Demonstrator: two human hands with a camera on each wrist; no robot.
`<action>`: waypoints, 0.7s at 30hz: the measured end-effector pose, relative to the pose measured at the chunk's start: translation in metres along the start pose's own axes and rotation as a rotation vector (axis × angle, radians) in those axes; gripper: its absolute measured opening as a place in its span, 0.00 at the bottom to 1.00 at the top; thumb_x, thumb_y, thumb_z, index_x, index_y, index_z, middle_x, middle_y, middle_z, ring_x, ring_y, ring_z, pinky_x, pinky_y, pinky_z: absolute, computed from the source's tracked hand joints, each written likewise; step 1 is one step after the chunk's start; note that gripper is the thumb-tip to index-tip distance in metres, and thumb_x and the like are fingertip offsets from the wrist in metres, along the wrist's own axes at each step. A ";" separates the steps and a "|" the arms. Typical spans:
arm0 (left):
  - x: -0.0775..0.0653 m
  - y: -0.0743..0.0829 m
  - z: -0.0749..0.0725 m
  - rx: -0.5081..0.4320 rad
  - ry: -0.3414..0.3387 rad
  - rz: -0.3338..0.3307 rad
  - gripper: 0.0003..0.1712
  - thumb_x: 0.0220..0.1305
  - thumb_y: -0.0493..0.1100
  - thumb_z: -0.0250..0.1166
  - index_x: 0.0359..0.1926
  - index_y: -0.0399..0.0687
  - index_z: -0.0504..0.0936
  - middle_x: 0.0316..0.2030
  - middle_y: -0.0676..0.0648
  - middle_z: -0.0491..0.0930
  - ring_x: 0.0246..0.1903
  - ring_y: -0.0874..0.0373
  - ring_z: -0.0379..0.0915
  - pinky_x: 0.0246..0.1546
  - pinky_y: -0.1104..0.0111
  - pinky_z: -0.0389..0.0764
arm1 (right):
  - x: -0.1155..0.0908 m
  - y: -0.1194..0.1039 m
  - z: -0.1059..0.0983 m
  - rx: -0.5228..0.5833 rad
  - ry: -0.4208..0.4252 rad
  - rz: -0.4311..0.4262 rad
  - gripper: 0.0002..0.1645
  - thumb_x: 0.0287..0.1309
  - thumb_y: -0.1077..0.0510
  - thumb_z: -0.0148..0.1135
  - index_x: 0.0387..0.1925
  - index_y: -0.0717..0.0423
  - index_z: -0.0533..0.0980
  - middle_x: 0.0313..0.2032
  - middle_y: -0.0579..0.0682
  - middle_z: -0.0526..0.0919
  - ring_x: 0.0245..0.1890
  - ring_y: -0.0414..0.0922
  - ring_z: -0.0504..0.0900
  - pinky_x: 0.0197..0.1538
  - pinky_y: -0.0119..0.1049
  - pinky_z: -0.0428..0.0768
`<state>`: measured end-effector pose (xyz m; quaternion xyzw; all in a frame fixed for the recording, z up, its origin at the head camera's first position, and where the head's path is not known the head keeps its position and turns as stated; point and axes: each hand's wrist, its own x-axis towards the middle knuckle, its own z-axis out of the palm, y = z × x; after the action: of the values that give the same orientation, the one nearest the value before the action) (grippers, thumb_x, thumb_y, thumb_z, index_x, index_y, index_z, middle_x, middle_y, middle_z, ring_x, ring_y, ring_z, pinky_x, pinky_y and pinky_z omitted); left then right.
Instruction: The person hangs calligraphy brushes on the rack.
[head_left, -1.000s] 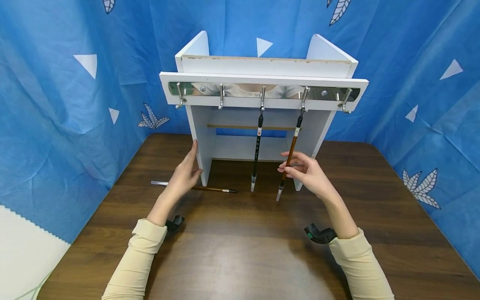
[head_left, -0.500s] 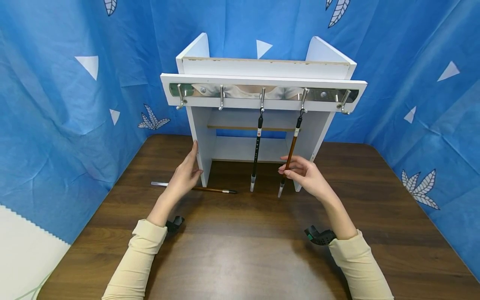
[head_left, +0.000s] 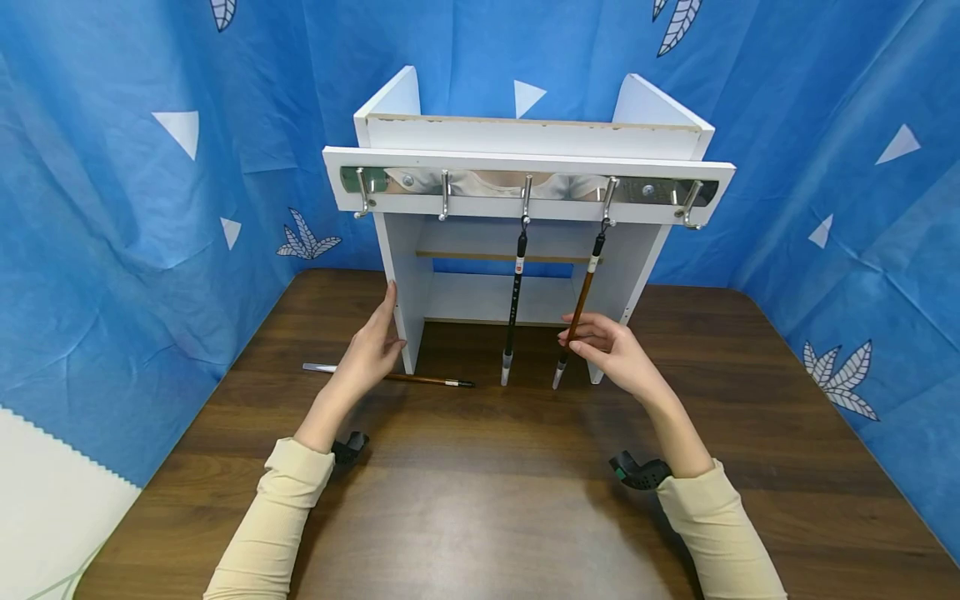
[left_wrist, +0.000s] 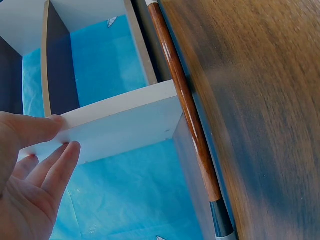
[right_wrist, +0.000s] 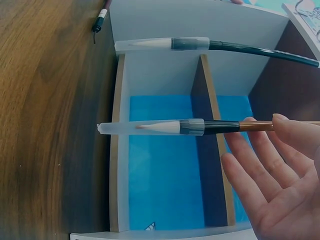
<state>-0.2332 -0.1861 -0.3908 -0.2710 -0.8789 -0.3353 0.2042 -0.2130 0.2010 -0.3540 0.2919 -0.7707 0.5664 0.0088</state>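
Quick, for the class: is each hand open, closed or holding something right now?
Left hand: holding the white shelf by its side.
Right hand: pinching the hanging brown brush.

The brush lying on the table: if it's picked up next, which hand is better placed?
Probably the left hand: it is closer to the lying brush, though it grips the white shelf. The right hand, farther off, pinches the hanging brown brush.

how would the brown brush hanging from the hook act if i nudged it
Hanging by a loop from a hook, the brown brush would probably swing once the right hand releases it. Being thin and straight, it's likely light and stiff.
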 end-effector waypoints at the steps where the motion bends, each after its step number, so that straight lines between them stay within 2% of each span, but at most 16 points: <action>1: 0.000 0.000 0.000 0.001 0.001 0.001 0.60 0.54 0.20 0.61 0.74 0.55 0.33 0.70 0.38 0.46 0.50 0.41 0.70 0.39 0.57 0.80 | 0.000 0.000 0.000 -0.001 0.000 -0.002 0.22 0.63 0.67 0.55 0.59 0.67 0.67 0.47 0.67 0.76 0.47 0.53 0.78 0.48 0.37 0.77; 7: 0.001 0.000 0.000 0.008 0.002 0.002 0.60 0.53 0.21 0.62 0.74 0.54 0.33 0.70 0.38 0.45 0.49 0.41 0.70 0.39 0.56 0.80 | 0.001 0.003 -0.002 -0.036 0.004 -0.005 0.24 0.63 0.68 0.55 0.60 0.70 0.66 0.47 0.64 0.76 0.46 0.51 0.78 0.47 0.37 0.78; 13: 0.000 0.001 0.000 0.008 -0.005 -0.011 0.60 0.53 0.21 0.62 0.74 0.54 0.33 0.70 0.38 0.46 0.48 0.41 0.72 0.39 0.56 0.80 | -0.002 0.005 -0.006 -0.121 0.018 0.063 0.23 0.63 0.66 0.56 0.58 0.70 0.66 0.47 0.64 0.76 0.45 0.56 0.78 0.46 0.32 0.77; 17: 0.000 0.001 0.000 0.012 -0.001 -0.007 0.61 0.53 0.21 0.62 0.74 0.55 0.33 0.70 0.37 0.47 0.48 0.41 0.71 0.38 0.56 0.80 | -0.006 0.007 -0.010 -0.148 0.004 0.099 0.24 0.64 0.66 0.55 0.59 0.70 0.65 0.46 0.64 0.77 0.46 0.58 0.77 0.46 0.37 0.78; 21: -0.002 0.000 0.001 0.010 -0.002 -0.006 0.60 0.53 0.21 0.61 0.74 0.55 0.32 0.70 0.38 0.46 0.55 0.40 0.66 0.40 0.57 0.80 | -0.009 0.009 -0.015 -0.150 -0.021 0.101 0.22 0.65 0.65 0.54 0.59 0.66 0.66 0.46 0.62 0.78 0.46 0.58 0.77 0.46 0.43 0.78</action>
<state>-0.2320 -0.1858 -0.3921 -0.2676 -0.8816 -0.3312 0.2036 -0.2143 0.2196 -0.3596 0.2570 -0.8249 0.5035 -0.0061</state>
